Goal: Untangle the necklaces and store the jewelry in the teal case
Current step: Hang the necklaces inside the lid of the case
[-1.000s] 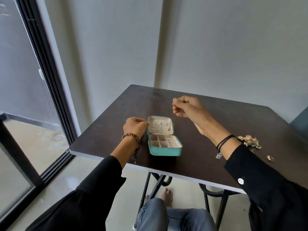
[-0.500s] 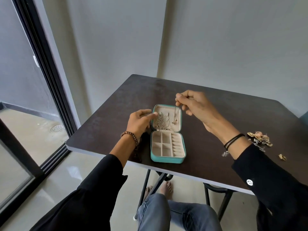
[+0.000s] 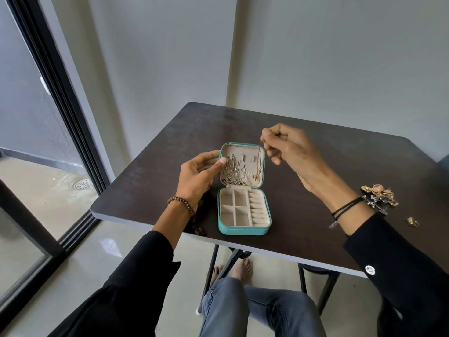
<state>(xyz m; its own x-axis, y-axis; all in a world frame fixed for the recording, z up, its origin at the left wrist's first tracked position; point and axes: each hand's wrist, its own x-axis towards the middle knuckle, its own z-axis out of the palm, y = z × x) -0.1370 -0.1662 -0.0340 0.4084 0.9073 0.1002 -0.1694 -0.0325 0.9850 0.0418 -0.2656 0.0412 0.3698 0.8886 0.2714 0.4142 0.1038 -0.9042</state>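
Note:
The teal case point(image 3: 243, 230) lies open near the front of the dark table point(image 3: 315, 171), its lid raised and its beige compartments bare. Several silver chains point(image 3: 233, 171) hang inside the lid on the left. My left hand point(image 3: 198, 175) grips the lid's left edge, thumb resting by those chains. My right hand point(image 3: 285, 148) pinches the top of a thin gold necklace point(image 3: 258, 166) that dangles down the right side of the lid, its pendant near the bottom.
A heap of tangled gold and silver jewelry point(image 3: 379, 195) lies on the table to the right, beside my right wrist. A small gold ring point(image 3: 413, 222) sits further right. A glass sliding door point(image 3: 36, 142) runs along the left.
The view has tilted down and closer. My left hand went from a fist beside the case to gripping the lid; my right hand came over the lid's right side with the gold necklace.

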